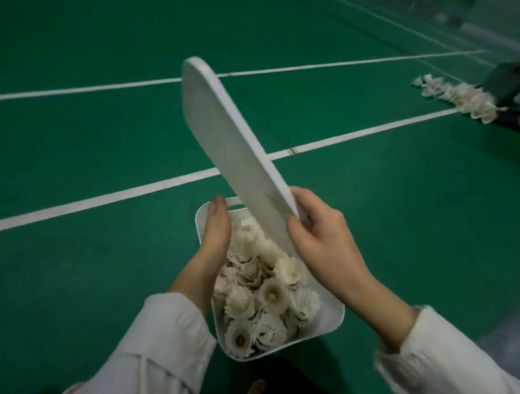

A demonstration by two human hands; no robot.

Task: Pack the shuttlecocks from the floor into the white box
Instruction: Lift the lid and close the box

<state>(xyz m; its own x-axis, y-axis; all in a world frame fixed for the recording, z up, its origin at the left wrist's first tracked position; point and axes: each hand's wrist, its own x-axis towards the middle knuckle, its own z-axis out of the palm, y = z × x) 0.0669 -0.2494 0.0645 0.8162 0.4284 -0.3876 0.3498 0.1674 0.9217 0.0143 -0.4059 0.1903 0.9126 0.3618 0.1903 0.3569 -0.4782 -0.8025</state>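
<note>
A white box [335,315] sits on the green floor below me, filled with several white shuttlecocks [265,291]. My right hand [319,236] grips the near end of the box's white lid [230,136], which stands tilted up and away over the box's far right side. My left hand [214,228] lies flat along the box's left rim, fingers together, touching the wall. More shuttlecocks [461,97] lie in a row on the floor at the far right.
White court lines [105,199] cross the green floor. A net [423,23] runs along the far right. Another person's dark clothing [508,82] shows beside the far shuttlecocks. My shoe [255,391] is just below the box.
</note>
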